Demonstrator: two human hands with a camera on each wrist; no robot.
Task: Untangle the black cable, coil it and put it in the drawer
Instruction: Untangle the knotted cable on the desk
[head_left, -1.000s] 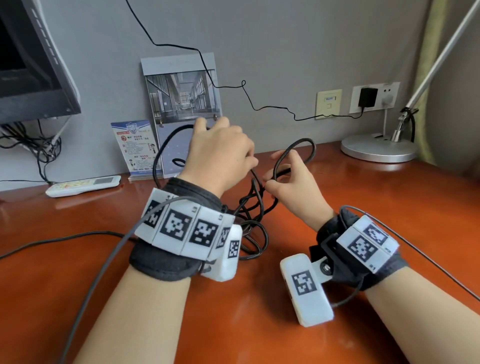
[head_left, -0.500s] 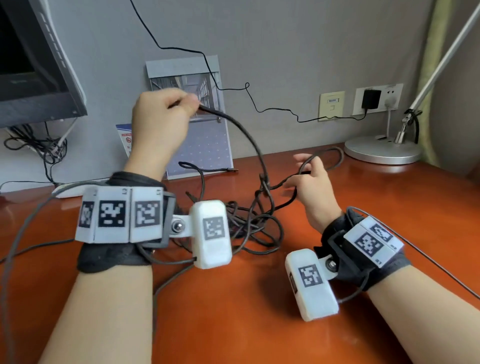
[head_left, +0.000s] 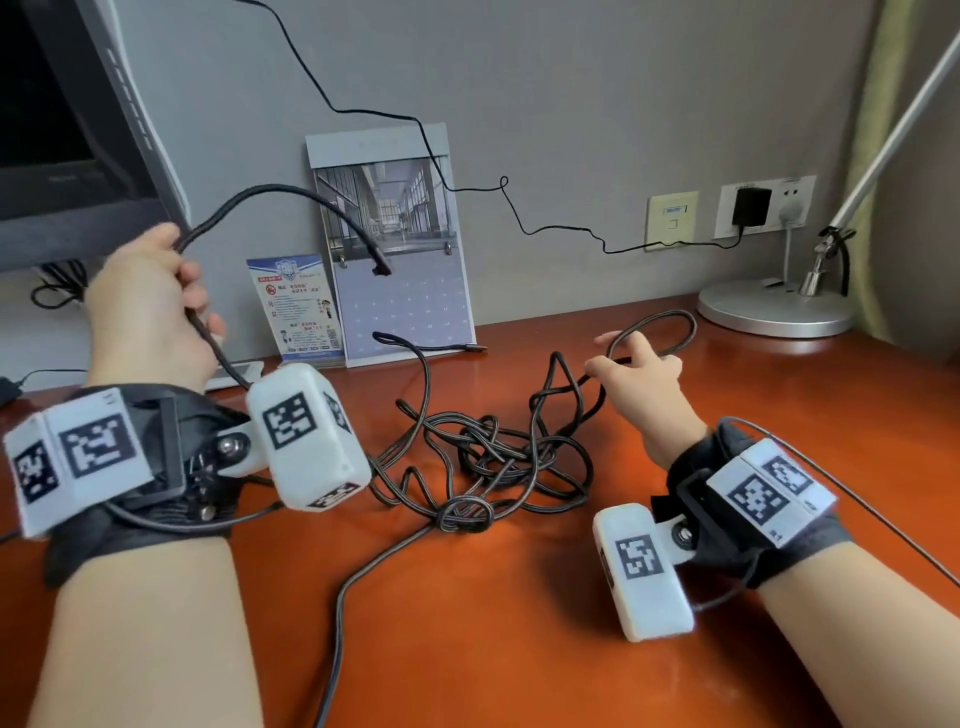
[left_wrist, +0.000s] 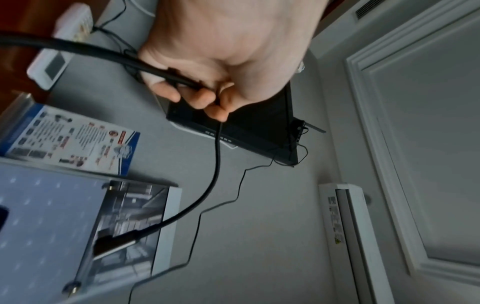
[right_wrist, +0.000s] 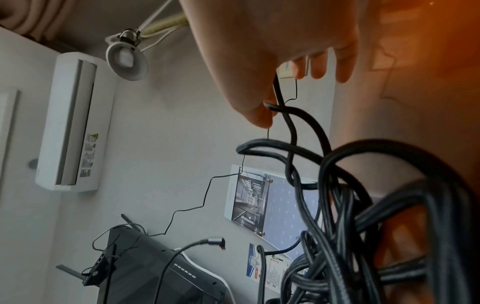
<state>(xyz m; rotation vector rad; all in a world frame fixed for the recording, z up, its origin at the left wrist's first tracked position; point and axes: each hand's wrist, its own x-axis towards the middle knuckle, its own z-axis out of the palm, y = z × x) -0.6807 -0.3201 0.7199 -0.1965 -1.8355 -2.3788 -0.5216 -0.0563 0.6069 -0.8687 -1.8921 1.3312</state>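
The black cable lies in a knotted heap on the desk in front of the calendar, with no container in view. The left hand grips one end, fingers curled round it; since half a second ago it has drawn farther left of the calendar, and the plug now swings free in front of it. The right hand pinches a loop between thumb and forefinger right of the calendar, other fingers spread, with a lamp base and a leaflet nearby.
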